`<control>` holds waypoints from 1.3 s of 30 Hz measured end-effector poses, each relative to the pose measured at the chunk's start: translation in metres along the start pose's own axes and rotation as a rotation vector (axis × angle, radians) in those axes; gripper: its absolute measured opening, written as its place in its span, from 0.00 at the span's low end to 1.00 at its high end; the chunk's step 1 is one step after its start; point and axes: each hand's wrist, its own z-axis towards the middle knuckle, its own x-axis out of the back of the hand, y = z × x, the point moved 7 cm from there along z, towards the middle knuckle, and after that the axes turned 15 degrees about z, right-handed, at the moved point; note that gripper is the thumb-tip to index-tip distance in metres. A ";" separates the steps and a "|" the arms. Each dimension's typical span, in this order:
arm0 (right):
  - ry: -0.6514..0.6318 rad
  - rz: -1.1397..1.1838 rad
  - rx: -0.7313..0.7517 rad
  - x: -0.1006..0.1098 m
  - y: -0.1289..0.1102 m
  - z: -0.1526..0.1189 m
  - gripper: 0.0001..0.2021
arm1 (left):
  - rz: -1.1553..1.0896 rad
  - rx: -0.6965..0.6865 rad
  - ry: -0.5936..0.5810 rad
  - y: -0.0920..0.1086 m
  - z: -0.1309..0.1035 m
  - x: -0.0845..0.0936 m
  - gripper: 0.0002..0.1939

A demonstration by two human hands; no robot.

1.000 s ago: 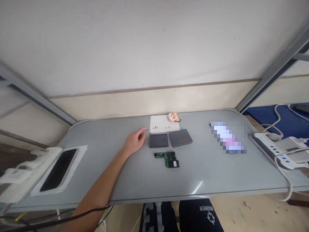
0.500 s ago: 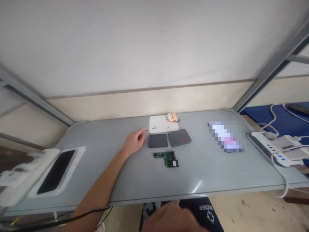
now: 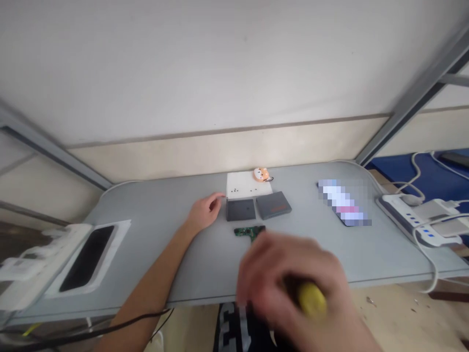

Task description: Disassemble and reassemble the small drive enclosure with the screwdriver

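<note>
My left hand [image 3: 205, 211] lies on the grey table with its fingers loosely bent and nothing in them. Its fingertips reach the left edge of the white sheet [image 3: 240, 183], beside a dark flat case half [image 3: 241, 209]. Close to the camera, my right hand [image 3: 289, 278] is wrapped round a yellow-ended handle [image 3: 312, 299]; motion blur hides its other end. Behind this hand, a green circuit board [image 3: 246, 231] is partly covered. A second dark case piece [image 3: 273, 205] with reddish print lies right of the first. Several tiny dark bits, perhaps screws, dot the sheet.
An orange and white animal-face trinket [image 3: 261, 175] sits on the sheet's corner. To the right lie a pixelated phone [image 3: 342, 203] and a power strip [image 3: 421, 222] with cables. A black phone [image 3: 88, 259] and another white strip [image 3: 40, 264] occupy the left.
My right hand has risen from below the table edge into the foreground, now covering part of the circuit board and showing the yellow handle end. My left hand stays almost where it was.
</note>
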 end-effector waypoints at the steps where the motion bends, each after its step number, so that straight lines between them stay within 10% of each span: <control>1: 0.038 -0.177 -0.039 0.011 0.013 0.005 0.07 | 0.006 -0.010 -0.009 0.001 -0.001 0.000 0.17; 5: 0.034 -0.965 -0.157 0.064 0.092 0.000 0.10 | -0.015 -0.067 -0.114 0.008 -0.004 -0.004 0.19; 10: -0.017 -1.175 -0.294 0.099 0.154 -0.021 0.14 | 0.007 -0.110 -0.145 0.011 -0.007 -0.005 0.20; 19: 0.144 -1.141 -0.254 0.099 0.144 -0.039 0.14 | -0.020 -0.096 -0.197 0.012 -0.007 -0.005 0.20; 29: -0.365 -0.891 -0.252 0.038 0.143 -0.058 0.28 | -0.029 -0.076 -0.203 0.009 -0.006 -0.007 0.17; 39: -0.344 -0.928 -0.213 0.059 0.137 0.021 0.17 | -0.049 -0.035 -0.208 0.002 -0.005 -0.013 0.13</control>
